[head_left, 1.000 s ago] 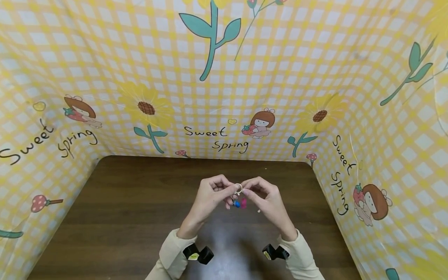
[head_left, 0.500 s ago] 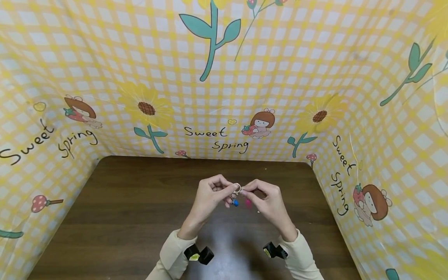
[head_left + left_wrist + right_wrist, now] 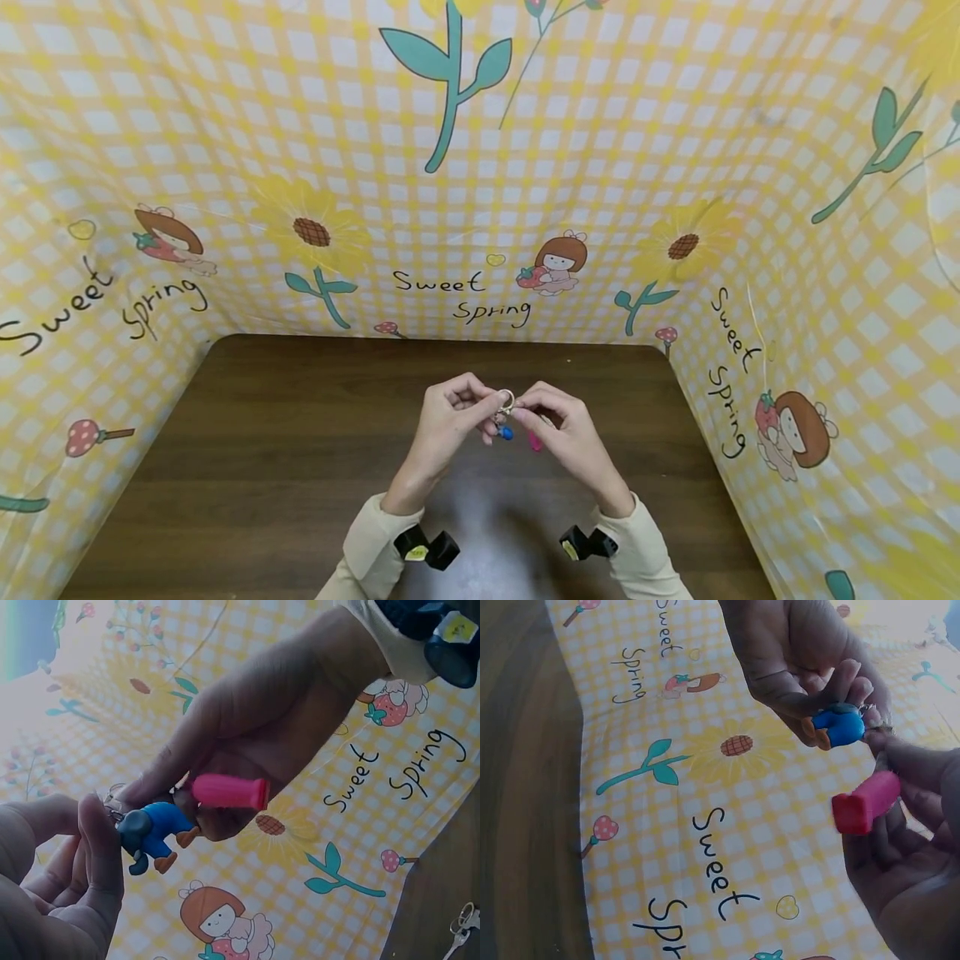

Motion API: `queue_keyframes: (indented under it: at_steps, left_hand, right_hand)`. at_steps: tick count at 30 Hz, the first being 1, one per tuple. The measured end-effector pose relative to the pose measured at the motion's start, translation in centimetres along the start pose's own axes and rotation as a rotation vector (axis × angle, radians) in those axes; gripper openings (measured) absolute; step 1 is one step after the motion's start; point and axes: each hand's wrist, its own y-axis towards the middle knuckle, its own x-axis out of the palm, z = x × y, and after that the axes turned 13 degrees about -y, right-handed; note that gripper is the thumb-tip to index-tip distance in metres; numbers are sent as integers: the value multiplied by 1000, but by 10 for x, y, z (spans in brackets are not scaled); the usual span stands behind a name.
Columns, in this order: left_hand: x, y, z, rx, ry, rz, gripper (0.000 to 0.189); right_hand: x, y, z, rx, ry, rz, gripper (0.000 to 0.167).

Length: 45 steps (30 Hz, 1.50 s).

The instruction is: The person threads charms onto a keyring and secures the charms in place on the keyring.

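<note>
Both hands hold a keychain above the table. My left hand (image 3: 450,421) pinches its metal key ring (image 3: 506,401) between thumb and fingers. A blue figure charm (image 3: 161,829) with orange feet hangs by a short chain below the left fingertips. At the ring's right side, the thumb and forefinger of my right hand (image 3: 566,425) pinch the keychain; their exact hold is partly hidden. A bright pink charm (image 3: 868,802) hangs under the right fingers, against that palm. In the left wrist view, small metal keys (image 3: 466,926) lie on the table, cut off by the frame edge.
A dark brown wooden table (image 3: 300,433) spreads beneath the hands. Yellow checked cloth (image 3: 420,208) printed with flowers stands along its back and both sides. Each sleeve cuff carries a black wrist camera (image 3: 427,547). A tiny pale speck (image 3: 568,361) lies near the back edge.
The pink charm has shifted right with my right hand, away from the blue charm. The right fingers have moved slightly at the ring; my left hand stays nearly still.
</note>
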Motion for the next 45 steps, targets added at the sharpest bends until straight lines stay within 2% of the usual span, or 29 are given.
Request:
queue_keyframes:
  at_steps: [3,6,9,12,15,20,24,28,34,39,42,45]
  left_hand:
    - [0,0,-2,-2,-3,17,15]
    - [1,0,-2,-5,21,36,17]
    - [3,-1,-3,-13,90,15,17]
    - [5,-1,-2,-26,149,-21,18]
    - [6,-1,-1,-21,153,-16,19]
    - [4,1,0,3,131,-4,17]
    - [3,1,-1,5,116,-9,17]
    - [3,1,-2,15,123,-14,15]
    - [5,2,-1,55,196,-48,14]
    - [5,2,-1,62,202,-62,13]
    - [6,1,-2,81,191,-73,13]
    - [6,1,-3,110,166,-81,13]
  right_hand:
    - [1,2,1,-72,-107,43,14]
    - [1,4,0,-182,-300,65,18]
    - [-1,6,-2,-292,-501,38,18]
    - [-3,5,-4,-332,-603,4,16]
    - [-4,4,-4,-292,-557,19,15]
    - [-3,0,-3,-159,-341,81,16]
    - [0,-1,-5,-134,-275,111,17]
    - [-1,0,-5,-171,-317,129,17]
    - [-7,5,-4,-333,-513,90,20]
    - [-12,8,-7,-405,-641,53,20]
    - [-13,8,-8,-396,-621,31,19]
    - [-11,6,-7,-330,-499,32,19]
